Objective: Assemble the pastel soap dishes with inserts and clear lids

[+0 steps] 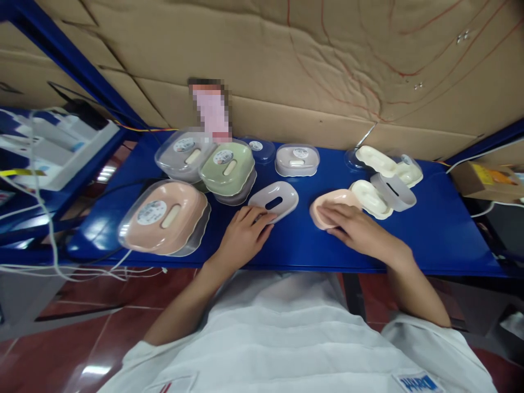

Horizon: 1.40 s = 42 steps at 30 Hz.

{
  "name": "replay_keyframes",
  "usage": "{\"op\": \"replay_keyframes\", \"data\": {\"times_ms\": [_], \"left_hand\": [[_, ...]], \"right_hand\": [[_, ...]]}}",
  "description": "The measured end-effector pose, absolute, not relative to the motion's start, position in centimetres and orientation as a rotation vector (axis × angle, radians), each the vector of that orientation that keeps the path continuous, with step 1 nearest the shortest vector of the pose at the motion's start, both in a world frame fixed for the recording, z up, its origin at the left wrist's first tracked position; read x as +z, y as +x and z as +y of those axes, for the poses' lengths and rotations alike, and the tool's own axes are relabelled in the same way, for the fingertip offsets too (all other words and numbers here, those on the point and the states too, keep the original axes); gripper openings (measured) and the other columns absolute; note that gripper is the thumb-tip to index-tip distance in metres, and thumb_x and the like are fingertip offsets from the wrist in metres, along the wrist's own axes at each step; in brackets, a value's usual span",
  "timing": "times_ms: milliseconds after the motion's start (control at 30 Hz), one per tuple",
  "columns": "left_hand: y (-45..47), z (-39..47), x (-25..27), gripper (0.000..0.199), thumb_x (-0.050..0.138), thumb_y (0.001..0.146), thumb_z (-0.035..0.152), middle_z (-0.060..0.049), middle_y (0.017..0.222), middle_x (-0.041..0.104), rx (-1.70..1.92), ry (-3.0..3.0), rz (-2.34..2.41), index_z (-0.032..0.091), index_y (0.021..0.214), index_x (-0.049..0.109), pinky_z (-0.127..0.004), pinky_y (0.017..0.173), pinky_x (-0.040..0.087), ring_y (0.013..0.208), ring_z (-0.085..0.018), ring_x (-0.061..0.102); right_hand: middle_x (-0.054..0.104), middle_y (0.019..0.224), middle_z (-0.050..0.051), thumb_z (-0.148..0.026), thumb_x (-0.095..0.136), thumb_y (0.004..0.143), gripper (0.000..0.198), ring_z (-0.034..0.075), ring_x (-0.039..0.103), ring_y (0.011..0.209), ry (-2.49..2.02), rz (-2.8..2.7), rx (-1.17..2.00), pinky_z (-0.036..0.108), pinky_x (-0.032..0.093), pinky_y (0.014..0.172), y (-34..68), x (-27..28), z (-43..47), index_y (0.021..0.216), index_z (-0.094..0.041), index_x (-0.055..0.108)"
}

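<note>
On the blue shelf (295,248), the left hand (243,237) lies flat with its fingers loosely spread, the fingertips resting on the near edge of a grey slotted soap-dish insert (275,200). The right hand (356,229) lies open over the near rim of a pink soap-dish base (332,204), gripping nothing. Just beside that base lie cream trays (370,197), and well left sit stacked lidded soap boxes, pink (164,217) and green (227,166).

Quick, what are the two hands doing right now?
Left hand: open, fingers resting on the grey slotted tray.
Right hand: open, lying flat over the pink dish, not gripping.
</note>
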<state>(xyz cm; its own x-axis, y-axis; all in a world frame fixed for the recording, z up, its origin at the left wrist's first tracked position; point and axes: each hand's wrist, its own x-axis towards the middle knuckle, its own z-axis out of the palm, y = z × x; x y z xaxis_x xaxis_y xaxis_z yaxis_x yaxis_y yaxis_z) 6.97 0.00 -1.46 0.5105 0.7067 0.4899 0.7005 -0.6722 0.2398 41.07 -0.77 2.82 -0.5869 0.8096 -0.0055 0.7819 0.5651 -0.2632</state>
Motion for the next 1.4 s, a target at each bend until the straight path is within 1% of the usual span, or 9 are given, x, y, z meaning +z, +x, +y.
{"op": "replay_keyframes", "data": {"times_ms": [233,433,533,667,867,1033,1133,1233,1400], "left_hand": [[7.1,-0.2,-1.8,0.022,0.062,0.105,0.018,-0.011,0.116,0.073,0.920,2.786,1.364,0.017,0.125,0.071,-0.043,0.096,0.057,0.111,-0.029,0.066],[7.2,-0.2,-1.7,0.023,0.059,0.106,0.019,-0.012,0.116,0.073,0.899,2.776,1.385,0.017,0.126,0.071,-0.044,0.095,0.059,0.112,-0.029,0.067],[7.4,-0.1,-1.7,0.028,0.057,0.107,0.018,-0.014,0.122,0.072,0.882,2.743,1.382,0.016,0.132,0.069,-0.045,0.100,0.060,0.117,-0.030,0.067],[7.5,-0.5,-1.3,0.042,0.055,0.108,0.018,-0.020,0.152,0.058,0.890,2.738,1.291,0.016,0.150,0.059,-0.049,0.112,0.055,0.140,-0.033,0.059],[8.7,-2.4,-0.6,0.049,0.056,0.111,0.035,-0.014,0.166,0.051,0.670,2.844,0.787,0.020,0.158,0.051,-0.049,0.126,0.042,0.155,-0.030,0.047],[8.7,-2.6,-1.2,0.027,0.054,0.112,0.028,-0.010,0.140,0.072,0.578,2.843,0.743,0.021,0.135,0.067,-0.046,0.117,0.046,0.131,-0.024,0.066],[7.8,-2.4,-1.5,0.022,0.059,0.110,0.028,-0.009,0.129,0.075,0.643,2.826,0.811,0.021,0.128,0.070,-0.040,0.102,0.054,0.120,-0.024,0.070],[7.4,-2.4,-1.6,0.036,0.062,0.108,0.028,-0.013,0.140,0.070,0.710,2.824,0.891,0.023,0.144,0.063,-0.042,0.103,0.056,0.127,-0.028,0.068],[7.7,-2.0,-1.3,0.055,0.069,0.104,0.033,-0.019,0.163,0.053,0.842,2.826,0.989,0.026,0.157,0.054,-0.053,0.118,0.051,0.147,-0.035,0.056]], "right_hand": [[0.057,0.162,0.013,-0.033,0.044,0.114,0.049,0.031,0.054,0.151,-1.371,-2.470,0.177,0.052,0.045,0.126,40.5,3.9,1.0,0.161,-0.021,0.051],[0.074,0.132,0.022,-0.042,0.048,0.110,0.047,0.044,0.071,0.120,-2.109,-2.241,-0.325,0.061,0.057,0.098,46.9,2.6,-2.2,0.142,-0.013,0.066],[0.077,0.127,0.017,-0.038,0.047,0.111,0.041,0.038,0.074,0.112,-2.069,-2.332,-0.168,0.054,0.059,0.091,47.5,2.0,-5.5,0.140,-0.019,0.067],[0.078,0.127,0.013,-0.035,0.048,0.113,0.032,0.033,0.075,0.113,-1.785,-2.490,0.098,0.050,0.059,0.096,44.6,2.4,-8.7,0.133,-0.023,0.069],[0.075,0.138,0.009,-0.026,0.049,0.112,0.032,0.026,0.071,0.126,-1.249,-2.723,0.368,0.047,0.057,0.108,38.2,3.8,-6.7,0.139,-0.026,0.067],[0.056,0.164,0.014,-0.016,0.042,0.109,0.051,0.031,0.050,0.154,-1.323,-2.565,0.095,0.058,0.042,0.124,39.1,2.7,-0.3,0.158,-0.024,0.053],[0.066,0.151,0.018,-0.023,0.044,0.110,0.043,0.036,0.060,0.142,-1.488,-2.535,-0.082,0.062,0.041,0.121,40.7,2.0,2.0,0.149,-0.019,0.062],[0.076,0.135,0.013,-0.033,0.051,0.110,0.037,0.033,0.069,0.126,-1.433,-2.550,-0.035,0.057,0.047,0.111,40.6,2.4,1.5,0.141,-0.025,0.070],[0.077,0.133,0.009,-0.034,0.058,0.110,0.044,0.029,0.069,0.124,-1.150,-2.644,0.101,0.052,0.048,0.111,37.0,2.8,-2.5,0.154,-0.031,0.061]]}}
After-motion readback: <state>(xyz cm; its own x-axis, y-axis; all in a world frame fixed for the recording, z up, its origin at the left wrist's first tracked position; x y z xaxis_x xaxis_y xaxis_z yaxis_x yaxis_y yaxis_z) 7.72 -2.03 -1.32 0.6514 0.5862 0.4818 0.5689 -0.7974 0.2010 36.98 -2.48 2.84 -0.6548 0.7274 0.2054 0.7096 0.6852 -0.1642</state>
